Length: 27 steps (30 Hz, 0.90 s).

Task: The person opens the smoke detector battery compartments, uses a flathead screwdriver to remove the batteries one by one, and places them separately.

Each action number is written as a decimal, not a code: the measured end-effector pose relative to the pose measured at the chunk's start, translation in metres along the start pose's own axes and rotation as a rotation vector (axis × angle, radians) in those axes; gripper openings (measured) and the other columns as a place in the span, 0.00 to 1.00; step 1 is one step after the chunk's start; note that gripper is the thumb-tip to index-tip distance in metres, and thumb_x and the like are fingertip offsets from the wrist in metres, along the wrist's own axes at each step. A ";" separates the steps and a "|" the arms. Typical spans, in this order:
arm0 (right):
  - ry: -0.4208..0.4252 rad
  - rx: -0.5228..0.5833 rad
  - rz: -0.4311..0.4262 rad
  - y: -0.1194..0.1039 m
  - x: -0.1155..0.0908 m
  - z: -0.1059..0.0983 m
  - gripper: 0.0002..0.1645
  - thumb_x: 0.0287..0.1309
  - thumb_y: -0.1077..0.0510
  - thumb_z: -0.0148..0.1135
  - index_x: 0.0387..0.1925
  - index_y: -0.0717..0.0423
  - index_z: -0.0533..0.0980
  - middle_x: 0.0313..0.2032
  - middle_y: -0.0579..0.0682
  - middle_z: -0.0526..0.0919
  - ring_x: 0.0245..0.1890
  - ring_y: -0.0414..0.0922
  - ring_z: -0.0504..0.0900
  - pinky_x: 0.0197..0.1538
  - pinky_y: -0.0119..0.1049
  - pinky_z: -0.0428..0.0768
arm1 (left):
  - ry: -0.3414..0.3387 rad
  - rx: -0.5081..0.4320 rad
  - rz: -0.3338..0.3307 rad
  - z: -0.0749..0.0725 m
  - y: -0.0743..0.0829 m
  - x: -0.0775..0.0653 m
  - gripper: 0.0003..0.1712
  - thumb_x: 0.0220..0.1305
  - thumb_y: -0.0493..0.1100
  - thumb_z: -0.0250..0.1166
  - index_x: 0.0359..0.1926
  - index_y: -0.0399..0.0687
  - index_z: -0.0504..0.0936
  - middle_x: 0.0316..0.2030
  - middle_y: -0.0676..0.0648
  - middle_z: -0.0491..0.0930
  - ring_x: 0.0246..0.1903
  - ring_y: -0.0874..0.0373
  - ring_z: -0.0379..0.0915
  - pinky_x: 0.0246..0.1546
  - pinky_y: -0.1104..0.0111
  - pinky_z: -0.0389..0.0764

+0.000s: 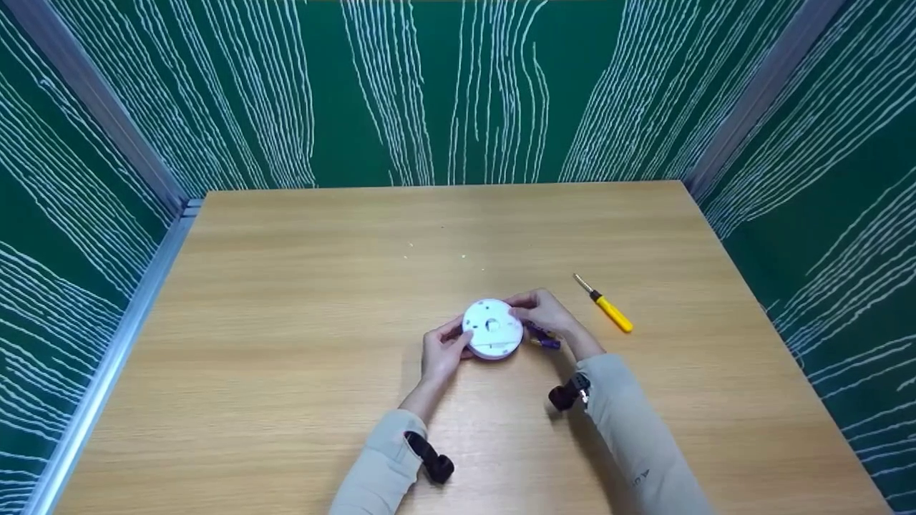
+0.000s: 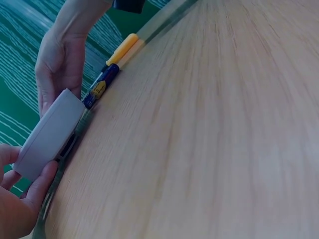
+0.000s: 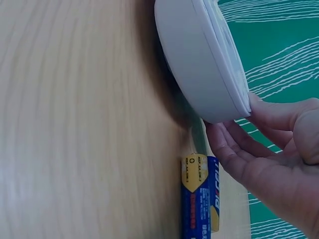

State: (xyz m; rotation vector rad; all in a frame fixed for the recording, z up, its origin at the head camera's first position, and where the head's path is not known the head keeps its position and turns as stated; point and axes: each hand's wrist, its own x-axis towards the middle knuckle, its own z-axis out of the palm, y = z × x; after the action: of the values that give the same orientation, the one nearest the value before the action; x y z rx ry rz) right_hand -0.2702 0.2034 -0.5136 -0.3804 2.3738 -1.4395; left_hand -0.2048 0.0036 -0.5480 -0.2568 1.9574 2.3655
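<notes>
A round white plastic device (image 1: 492, 329), like a small puck with holes and a hub on its upper face, is held between both hands just over the table. My left hand (image 1: 441, 352) pinches its left rim, thumb on the upper face and fingers beneath. On the opposite rim my right hand (image 1: 544, 315) grips it the same way, thumb on top, as the right wrist view also shows. Blue and yellow batteries (image 3: 197, 194) lie side by side on the table, close by the right hand and partly under it in the head view.
A screwdriver (image 1: 605, 306) with a yellow handle lies to the right of the right hand. Tiny light specks dot the wooden table (image 1: 300, 286) beyond the device. Green walls (image 1: 486, 93) with white streaks border the table's back and sides.
</notes>
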 end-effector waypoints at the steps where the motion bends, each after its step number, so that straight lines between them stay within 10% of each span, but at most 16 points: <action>1: -0.006 -0.001 -0.004 0.000 0.000 0.000 0.19 0.55 0.63 0.56 0.47 0.70 0.73 0.44 0.63 0.77 0.44 0.51 0.75 0.48 0.32 0.73 | 0.003 0.006 0.002 0.000 0.000 0.000 0.21 0.55 0.30 0.60 0.52 0.33 0.73 0.46 0.36 0.74 0.26 0.58 0.76 0.27 0.65 0.83; 17: -0.009 0.058 -0.029 0.001 -0.005 0.000 0.20 0.54 0.63 0.57 0.48 0.68 0.73 0.45 0.63 0.76 0.48 0.54 0.73 0.54 0.44 0.71 | 0.006 -0.037 0.022 -0.001 0.001 -0.001 0.21 0.53 0.29 0.61 0.50 0.32 0.74 0.41 0.35 0.77 0.27 0.55 0.78 0.25 0.64 0.83; 27: 0.093 0.066 -0.007 -0.009 -0.008 0.003 0.18 0.53 0.67 0.57 0.48 0.68 0.73 0.45 0.62 0.76 0.45 0.51 0.75 0.47 0.32 0.75 | -0.020 -0.100 -0.031 -0.004 0.011 0.008 0.23 0.50 0.26 0.62 0.50 0.34 0.74 0.43 0.37 0.77 0.32 0.54 0.78 0.29 0.62 0.83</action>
State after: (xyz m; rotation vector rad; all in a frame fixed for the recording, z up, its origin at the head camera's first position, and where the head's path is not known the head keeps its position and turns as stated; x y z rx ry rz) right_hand -0.2615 0.2002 -0.5051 -0.3110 2.3915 -1.5664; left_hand -0.2143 -0.0033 -0.5390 -0.2655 1.8165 2.4398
